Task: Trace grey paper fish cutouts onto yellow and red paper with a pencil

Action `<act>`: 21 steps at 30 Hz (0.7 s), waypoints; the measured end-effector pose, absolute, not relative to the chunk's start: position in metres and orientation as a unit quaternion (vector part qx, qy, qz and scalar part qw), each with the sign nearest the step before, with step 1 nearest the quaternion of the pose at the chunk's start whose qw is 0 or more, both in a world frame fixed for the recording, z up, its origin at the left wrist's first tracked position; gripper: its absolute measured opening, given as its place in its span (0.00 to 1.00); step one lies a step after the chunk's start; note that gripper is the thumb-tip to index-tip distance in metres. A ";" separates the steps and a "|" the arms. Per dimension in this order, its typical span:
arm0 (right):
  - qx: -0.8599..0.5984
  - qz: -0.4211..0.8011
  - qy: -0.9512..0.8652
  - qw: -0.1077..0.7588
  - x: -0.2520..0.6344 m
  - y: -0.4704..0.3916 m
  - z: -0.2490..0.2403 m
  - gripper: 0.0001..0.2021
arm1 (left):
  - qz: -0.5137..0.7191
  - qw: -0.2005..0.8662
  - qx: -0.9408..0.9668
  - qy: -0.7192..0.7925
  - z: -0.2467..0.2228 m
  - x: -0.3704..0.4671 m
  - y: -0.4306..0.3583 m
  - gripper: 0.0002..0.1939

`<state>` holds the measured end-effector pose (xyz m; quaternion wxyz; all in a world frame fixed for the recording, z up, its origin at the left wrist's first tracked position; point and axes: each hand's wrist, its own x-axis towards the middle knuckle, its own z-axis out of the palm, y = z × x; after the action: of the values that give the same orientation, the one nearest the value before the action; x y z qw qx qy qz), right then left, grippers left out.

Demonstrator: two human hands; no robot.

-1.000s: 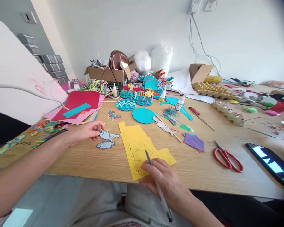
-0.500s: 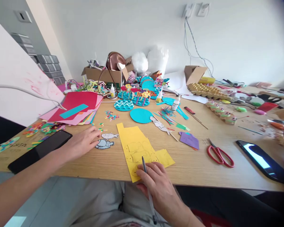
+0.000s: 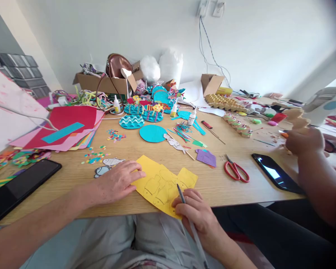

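Observation:
A yellow sheet [image 3: 152, 183] with pencil-like fish outlines lies at the table's front edge, turned at a slant. My left hand [image 3: 120, 178] rests on its upper left part, fingers spread, palm down. At the sheet's lower right corner, my right hand [image 3: 197, 215] holds a pen [image 3: 192, 224] that slants between thumb and fingers; the same hand touches the paper. Grey paper fish [image 3: 102, 171] lie just beyond my left hand, partly covered by it. A smaller yellow piece [image 3: 189, 177] adjoins the sheet on its right.
Red-handled scissors [image 3: 236, 171] and a phone [image 3: 274, 173] lie on the right. Another person's hand [image 3: 305, 142] works there with a pale piece. A black phone [image 3: 25, 186] lies left. Farther back are a blue oval [image 3: 152, 133], glue bottles [image 3: 192, 116] and stacked coloured sheets [image 3: 72, 116].
My left hand has moved right from beside the paper fish onto the yellow sheet. The sheet has turned. The view has shifted right, showing more of the other person's hands.

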<state>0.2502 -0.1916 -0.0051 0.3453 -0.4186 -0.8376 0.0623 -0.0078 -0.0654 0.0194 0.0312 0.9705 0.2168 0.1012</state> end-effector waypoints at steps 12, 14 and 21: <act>-0.423 0.103 -0.866 0.244 0.305 -0.141 0.004 0.11 | 0.029 0.073 0.975 0.206 0.018 0.009 -0.085 0.14; -0.443 0.098 -0.855 0.250 0.313 -0.140 0.002 0.09 | 0.037 0.077 0.975 0.205 0.018 0.010 -0.083 0.14; -0.604 0.103 -0.698 0.371 0.307 -0.168 0.022 0.10 | 0.074 0.079 0.975 0.193 0.024 0.018 -0.059 0.13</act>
<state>0.3071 -0.1685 0.0218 0.3709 -0.6044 -0.6975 0.1030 0.0182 -0.0587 0.0236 0.0790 0.9752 0.1930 0.0739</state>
